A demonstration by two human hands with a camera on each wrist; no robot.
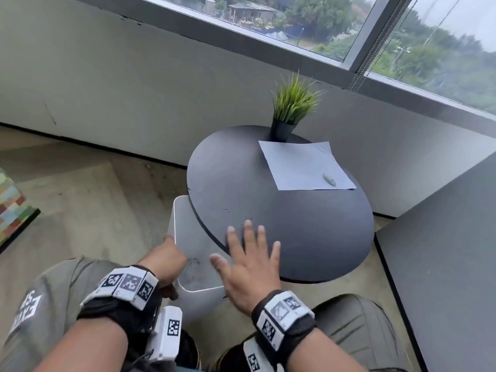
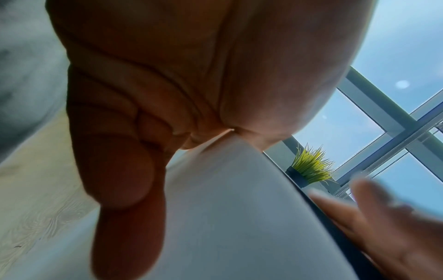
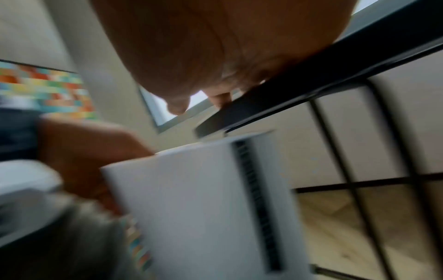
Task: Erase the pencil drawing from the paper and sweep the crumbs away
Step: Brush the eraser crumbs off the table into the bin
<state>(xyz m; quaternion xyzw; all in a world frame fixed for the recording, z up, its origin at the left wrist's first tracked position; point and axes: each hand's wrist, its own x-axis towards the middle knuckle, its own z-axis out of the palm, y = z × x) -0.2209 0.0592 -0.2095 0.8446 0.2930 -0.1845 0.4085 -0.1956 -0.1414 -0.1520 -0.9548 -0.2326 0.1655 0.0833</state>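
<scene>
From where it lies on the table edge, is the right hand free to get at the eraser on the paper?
Probably yes. The right hand lies open and flat; only bare table lies between it and the eraser on the paper. It would need a forward stretch.

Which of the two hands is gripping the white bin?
The left hand: its fingers curl over the white bin rim. The right hand lies flat, fingers spread, at the black table edge.

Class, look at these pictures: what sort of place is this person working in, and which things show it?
Probably an office lounge or a study corner by a window. A small round black table holds a sheet of paper and a potted plant, and a wide window overlooks trees and buildings.
</scene>
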